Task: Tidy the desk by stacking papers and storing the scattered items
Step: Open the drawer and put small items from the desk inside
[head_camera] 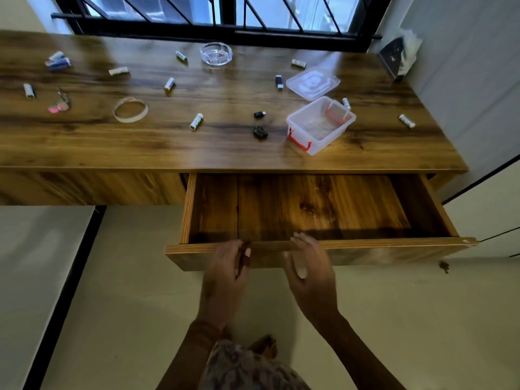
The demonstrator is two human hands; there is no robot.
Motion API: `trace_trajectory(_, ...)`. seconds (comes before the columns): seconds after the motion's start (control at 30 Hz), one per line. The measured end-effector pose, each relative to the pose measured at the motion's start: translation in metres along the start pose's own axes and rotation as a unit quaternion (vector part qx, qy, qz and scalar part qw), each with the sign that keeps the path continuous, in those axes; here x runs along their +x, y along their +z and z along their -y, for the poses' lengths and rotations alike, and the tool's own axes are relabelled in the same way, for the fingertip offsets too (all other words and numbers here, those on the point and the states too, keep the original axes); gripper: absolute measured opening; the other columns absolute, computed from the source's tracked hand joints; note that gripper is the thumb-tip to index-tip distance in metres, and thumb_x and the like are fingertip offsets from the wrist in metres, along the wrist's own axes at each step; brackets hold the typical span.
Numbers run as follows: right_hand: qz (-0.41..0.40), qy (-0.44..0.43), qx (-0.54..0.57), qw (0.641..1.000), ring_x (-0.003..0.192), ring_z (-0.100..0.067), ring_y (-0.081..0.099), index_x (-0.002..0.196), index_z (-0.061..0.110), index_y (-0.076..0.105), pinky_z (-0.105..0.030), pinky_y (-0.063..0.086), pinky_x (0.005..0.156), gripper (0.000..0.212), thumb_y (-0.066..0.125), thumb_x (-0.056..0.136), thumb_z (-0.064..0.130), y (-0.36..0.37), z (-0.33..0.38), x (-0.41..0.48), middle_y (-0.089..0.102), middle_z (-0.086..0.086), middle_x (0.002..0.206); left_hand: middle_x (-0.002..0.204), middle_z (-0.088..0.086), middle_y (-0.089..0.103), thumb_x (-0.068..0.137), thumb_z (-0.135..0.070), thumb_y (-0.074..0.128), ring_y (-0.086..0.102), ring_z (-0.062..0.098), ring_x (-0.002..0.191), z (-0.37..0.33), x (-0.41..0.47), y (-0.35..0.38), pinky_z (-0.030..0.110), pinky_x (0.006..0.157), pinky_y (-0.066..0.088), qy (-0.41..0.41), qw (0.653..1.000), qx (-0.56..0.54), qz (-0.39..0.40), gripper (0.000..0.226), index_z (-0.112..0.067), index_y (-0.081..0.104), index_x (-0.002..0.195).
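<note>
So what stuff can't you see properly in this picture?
- Drawer: its rear part is hidden under the desk edge, head view.
- Dark lump on the desk: too small and dark to identify.
- Battery-like cylinders, such as this one: labels too small to read.
- Left hand and right hand: motion-blurred, contact with the drawer unclear.

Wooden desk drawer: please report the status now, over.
Both hands, left and right, open at pulled-out wooden drawer front, holding nothing. Clear plastic box with red latches open, lid beside. Batteries scattered on desk.
</note>
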State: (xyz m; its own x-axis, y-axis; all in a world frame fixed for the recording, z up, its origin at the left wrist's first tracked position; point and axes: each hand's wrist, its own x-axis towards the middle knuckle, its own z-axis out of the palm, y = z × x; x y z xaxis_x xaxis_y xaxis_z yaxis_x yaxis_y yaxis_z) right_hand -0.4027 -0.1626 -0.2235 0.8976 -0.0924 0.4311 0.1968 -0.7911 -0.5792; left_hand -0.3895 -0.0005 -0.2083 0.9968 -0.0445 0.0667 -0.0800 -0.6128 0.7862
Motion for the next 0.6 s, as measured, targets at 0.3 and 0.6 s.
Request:
trace_trajectory(0.3,0.152,-0.033,-0.194,0.968,0.118,-0.025,0.056,0.121,0.003,0.056,-0.045,0.046,0.099,0.046,0.040,0.089,0.032,0.027,0.001,-0.002,0.064,-0.013,0.119,0.110,0.018,0.068,0.087,-0.024,0.031,0.065,0.031,0.104,0.028,0.016,-0.001,0.043,0.090,0.049,0.092,0.931,0.341,0.088,0.047,0.001,0.065,0.108)
trace_trajectory(0.6,0.132,-0.001,-0.185,0.974,0.120,-0.027,0.054,0.118,-0.001,0.058,-0.046,0.036,0.101,0.047,0.043,0.087,0.032,0.019,0.020,-0.025,0.064,-0.015,0.119,0.112,0.018,0.067,0.081,-0.018,0.034,0.064,0.030,0.106,0.026,-0.007,-0.010,0.039,0.088,0.051,0.112,0.923,0.343,0.135,0.047,0.002,0.065,0.110)
